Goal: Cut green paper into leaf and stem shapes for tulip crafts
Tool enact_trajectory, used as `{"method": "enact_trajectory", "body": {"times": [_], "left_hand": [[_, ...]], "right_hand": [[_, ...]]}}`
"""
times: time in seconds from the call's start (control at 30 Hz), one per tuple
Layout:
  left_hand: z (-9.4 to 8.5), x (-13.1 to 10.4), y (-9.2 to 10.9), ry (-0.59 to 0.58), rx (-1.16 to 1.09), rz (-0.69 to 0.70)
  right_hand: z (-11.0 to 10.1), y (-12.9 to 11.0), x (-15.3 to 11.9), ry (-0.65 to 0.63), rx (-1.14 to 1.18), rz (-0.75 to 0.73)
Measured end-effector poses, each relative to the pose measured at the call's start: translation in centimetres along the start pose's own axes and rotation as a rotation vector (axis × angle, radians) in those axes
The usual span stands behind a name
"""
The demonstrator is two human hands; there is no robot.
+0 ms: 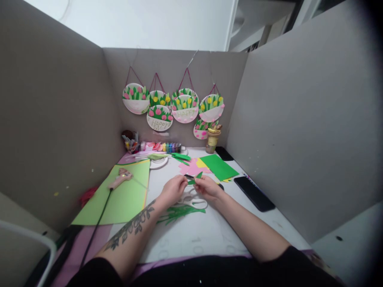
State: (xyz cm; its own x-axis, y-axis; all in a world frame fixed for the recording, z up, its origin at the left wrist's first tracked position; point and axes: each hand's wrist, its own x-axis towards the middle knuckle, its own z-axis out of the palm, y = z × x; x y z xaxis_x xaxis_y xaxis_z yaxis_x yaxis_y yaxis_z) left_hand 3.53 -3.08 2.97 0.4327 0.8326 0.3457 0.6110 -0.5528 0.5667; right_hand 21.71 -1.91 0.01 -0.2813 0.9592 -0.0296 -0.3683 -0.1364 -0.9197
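Over the middle of the table, my left hand (pixel 175 189) is closed in a pinch at the left end of a small green paper piece (pixel 198 175). My right hand (pixel 208 187) pinches the same piece from the right, and its pointed tip sticks up between the hands. Just beneath both hands lie white-handled scissors (pixel 199 203), partly covered by my fingers. Thin green paper strips (pixel 179 213) are heaped below the scissors. Behind the hands are pink paper (pixel 188 166) and a green sheet (pixel 220 167).
A glue gun (pixel 120 178) with a black cord rests on light green sheets (pixel 128 202) at left. A black phone (pixel 253 193) lies at right. Paint pots (pixel 173 148) and a pen cup (pixel 131 143) stand at the back, below hanging paper-plate flower baskets (pixel 160 118). Grey partitions enclose the table.
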Motion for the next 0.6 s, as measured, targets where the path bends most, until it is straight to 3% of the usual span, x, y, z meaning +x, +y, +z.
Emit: {"method": "enact_trajectory", "body": {"times": [0.27, 0.6], "left_hand": [[-0.2, 0.2, -0.3, -0.004, -0.029, 0.001], [-0.5, 0.4, -0.6, -0.003, -0.001, -0.006]], "right_hand": [[-0.9, -1.0, 0.1, -0.061, -0.041, 0.023], [-1.5, -2.6, -0.3, -0.033, 0.031, -0.009]]}}
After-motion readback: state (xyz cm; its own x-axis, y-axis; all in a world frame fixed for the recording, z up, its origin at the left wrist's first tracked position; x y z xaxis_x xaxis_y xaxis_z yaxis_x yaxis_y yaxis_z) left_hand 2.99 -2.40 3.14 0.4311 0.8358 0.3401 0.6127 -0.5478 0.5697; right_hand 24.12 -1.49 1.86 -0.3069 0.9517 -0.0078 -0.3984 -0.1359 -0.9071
